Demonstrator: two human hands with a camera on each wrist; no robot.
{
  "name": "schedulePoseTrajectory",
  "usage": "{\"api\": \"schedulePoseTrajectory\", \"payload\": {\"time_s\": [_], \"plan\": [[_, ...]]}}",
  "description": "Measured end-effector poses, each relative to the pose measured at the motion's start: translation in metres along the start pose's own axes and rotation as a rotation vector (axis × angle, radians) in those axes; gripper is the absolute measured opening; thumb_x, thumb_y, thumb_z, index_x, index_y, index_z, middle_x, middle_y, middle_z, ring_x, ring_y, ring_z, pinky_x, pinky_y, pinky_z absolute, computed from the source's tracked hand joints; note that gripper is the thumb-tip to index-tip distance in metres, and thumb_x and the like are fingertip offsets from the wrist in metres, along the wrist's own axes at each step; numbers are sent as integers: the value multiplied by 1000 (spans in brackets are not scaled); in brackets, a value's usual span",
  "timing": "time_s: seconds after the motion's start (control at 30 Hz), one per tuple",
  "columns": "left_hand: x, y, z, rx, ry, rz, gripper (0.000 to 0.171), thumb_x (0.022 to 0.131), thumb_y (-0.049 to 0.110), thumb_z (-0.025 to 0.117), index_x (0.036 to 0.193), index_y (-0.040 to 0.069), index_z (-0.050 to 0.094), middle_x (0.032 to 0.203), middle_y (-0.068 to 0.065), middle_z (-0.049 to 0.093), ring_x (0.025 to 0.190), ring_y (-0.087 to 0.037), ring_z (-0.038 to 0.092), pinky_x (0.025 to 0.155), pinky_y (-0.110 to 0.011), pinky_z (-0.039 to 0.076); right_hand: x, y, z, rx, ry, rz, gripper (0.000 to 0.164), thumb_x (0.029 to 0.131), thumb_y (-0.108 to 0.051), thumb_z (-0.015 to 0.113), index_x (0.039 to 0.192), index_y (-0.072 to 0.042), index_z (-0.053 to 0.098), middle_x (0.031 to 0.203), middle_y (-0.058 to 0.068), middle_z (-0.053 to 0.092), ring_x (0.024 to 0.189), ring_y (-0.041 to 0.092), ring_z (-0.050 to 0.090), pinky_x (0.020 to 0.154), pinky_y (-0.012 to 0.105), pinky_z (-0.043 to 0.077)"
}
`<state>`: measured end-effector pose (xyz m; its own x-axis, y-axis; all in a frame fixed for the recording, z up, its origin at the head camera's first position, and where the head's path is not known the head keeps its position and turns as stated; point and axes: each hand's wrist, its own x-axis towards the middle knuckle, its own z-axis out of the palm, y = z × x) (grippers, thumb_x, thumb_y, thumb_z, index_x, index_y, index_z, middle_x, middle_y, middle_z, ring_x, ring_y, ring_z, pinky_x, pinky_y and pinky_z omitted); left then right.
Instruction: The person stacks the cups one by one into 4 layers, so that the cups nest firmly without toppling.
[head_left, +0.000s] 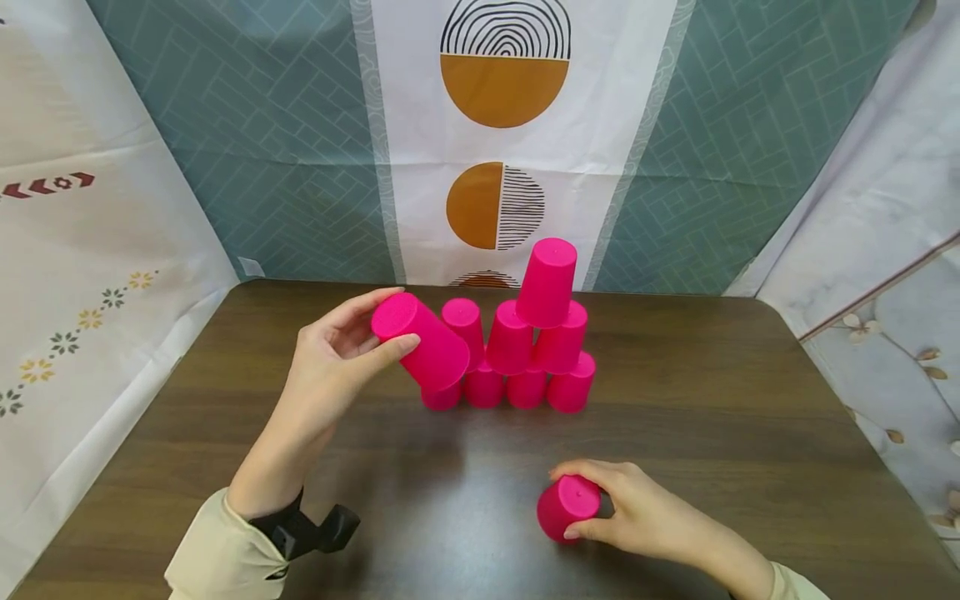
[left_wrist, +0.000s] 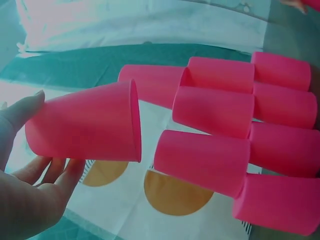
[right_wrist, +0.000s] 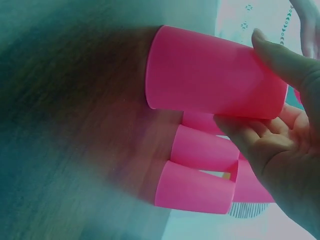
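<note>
Upside-down pink cups stand stacked in rows near the back of the table. Several make the bottom row (head_left: pixel 572 385), three stand in the row above (head_left: pixel 510 339), and a single top cup (head_left: pixel 549 279) sits toward the right. My left hand (head_left: pixel 318 367) pinches another pink cup (head_left: pixel 429 342) between thumb and fingers, tilted, its rim toward the stack's left side. The left wrist view shows this held cup (left_wrist: pixel 82 122) apart from the stacked ones. Closer to the front, my right hand (head_left: pixel 648 508) grips a pink cup (head_left: pixel 564 510), upside down, thumb and fingers around its sides.
The dark wooden table (head_left: pixel 712 400) ends at a patterned teal and white cloth (head_left: pixel 300 167) behind the stack. White printed cloths hang on the left (head_left: pixel 90 275) and right (head_left: pixel 885 267). A black wrist strap (head_left: pixel 296 529) circles my left wrist.
</note>
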<state>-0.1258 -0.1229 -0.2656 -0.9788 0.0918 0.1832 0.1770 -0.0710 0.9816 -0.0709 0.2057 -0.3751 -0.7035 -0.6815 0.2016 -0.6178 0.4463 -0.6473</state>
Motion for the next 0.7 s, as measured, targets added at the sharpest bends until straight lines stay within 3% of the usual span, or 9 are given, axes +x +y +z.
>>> {"api": "schedulePoseTrajectory", "payload": {"time_s": [0.33,0.7], "plan": [[38,6,20,22,-40,45,52,77,14,76,126,11,58,121,-9,59,107,-22,60,88,-24,50,0,-2,-2,4,-23,51,45,75,-17,79,114,-11,58,104,-2,64,89,6,60,71,20,53],[67,2,31,66,-81,59,52,80,17,74,128,14,56,123,-4,58,109,-18,57,93,-29,47,0,-1,-3,17,-8,56,44,75,-19,79,114,-11,59,105,-3,64,90,6,60,71,20,53]]}}
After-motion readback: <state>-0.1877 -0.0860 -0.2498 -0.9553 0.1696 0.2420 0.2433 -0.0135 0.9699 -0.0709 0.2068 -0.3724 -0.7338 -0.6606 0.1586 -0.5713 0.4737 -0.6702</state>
